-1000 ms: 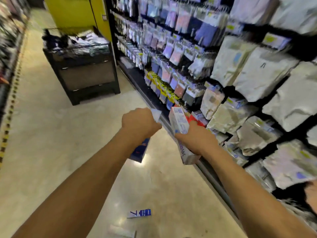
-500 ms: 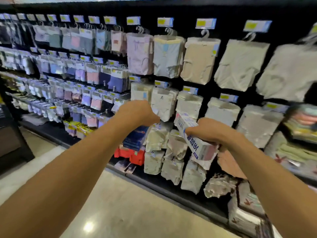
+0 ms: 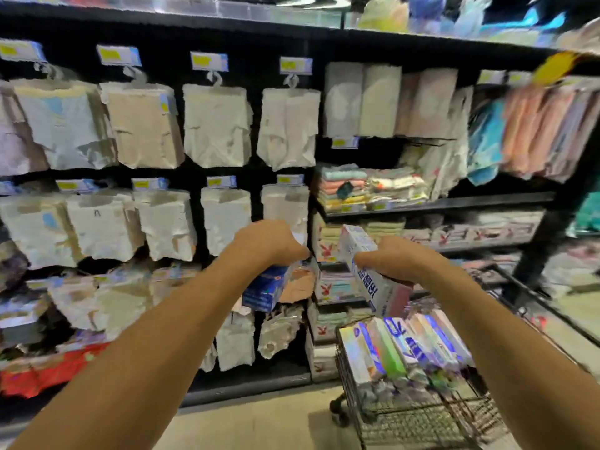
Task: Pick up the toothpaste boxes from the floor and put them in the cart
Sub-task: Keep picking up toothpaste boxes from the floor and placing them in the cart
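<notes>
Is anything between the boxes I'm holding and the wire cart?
Nothing visible. The white blue-lettered box in the right hand hangs above the black wire cart; the dark blue box in the left hand is to its left.

Left hand point(image 3: 269, 241) gripping blue box point(image 3: 263, 289), right hand point(image 3: 394, 258) white box point(image 3: 378, 289)

Cart point(image 3: 349, 384) sits low on the right, row of boxes point(image 3: 409, 345) in it. Right hand point(image 3: 396, 258) with the right box point(image 3: 373, 280) is just above it, left hand point(image 3: 269, 241) with the left box point(image 3: 264, 289) beside. Hanging packs point(image 3: 217, 125) behind left, folded towels point(image 3: 367, 186) behind right.
</notes>
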`<state>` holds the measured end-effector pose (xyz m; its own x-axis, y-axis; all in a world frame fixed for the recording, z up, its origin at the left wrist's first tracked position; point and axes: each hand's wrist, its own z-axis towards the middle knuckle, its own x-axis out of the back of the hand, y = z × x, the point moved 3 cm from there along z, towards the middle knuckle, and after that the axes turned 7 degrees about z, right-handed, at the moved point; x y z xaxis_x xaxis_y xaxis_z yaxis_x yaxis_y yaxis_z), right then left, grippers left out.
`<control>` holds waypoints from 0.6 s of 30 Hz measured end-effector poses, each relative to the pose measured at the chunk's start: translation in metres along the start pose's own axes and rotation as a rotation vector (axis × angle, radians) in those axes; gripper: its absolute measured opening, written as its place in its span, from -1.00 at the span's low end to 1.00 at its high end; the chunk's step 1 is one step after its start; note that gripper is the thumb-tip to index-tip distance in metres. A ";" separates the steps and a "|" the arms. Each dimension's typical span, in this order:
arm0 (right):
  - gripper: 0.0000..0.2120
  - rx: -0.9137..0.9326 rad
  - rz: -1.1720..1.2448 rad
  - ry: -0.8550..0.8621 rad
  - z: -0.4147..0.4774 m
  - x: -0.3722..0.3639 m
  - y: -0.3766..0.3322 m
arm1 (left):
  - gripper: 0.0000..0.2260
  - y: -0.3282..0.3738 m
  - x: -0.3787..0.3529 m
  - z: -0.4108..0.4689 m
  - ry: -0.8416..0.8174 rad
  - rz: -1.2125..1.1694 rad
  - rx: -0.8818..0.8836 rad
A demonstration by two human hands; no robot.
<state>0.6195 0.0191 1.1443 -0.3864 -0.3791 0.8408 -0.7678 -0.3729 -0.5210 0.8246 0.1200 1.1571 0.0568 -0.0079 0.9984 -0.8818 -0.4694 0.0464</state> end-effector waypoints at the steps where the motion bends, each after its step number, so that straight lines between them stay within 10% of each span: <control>1: -0.68 -0.026 -0.005 0.015 -0.004 0.014 0.026 | -0.58 0.030 -0.005 0.006 -0.001 0.000 -0.027; 18: -0.58 -0.260 -0.082 0.117 0.040 0.147 0.348 | -0.49 0.365 -0.099 0.117 -0.057 -0.001 -0.175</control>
<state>0.3158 -0.2007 1.0805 -0.3623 -0.2513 0.8975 -0.8983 -0.1629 -0.4082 0.5513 -0.1538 1.0712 0.0796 -0.0602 0.9950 -0.9496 -0.3082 0.0573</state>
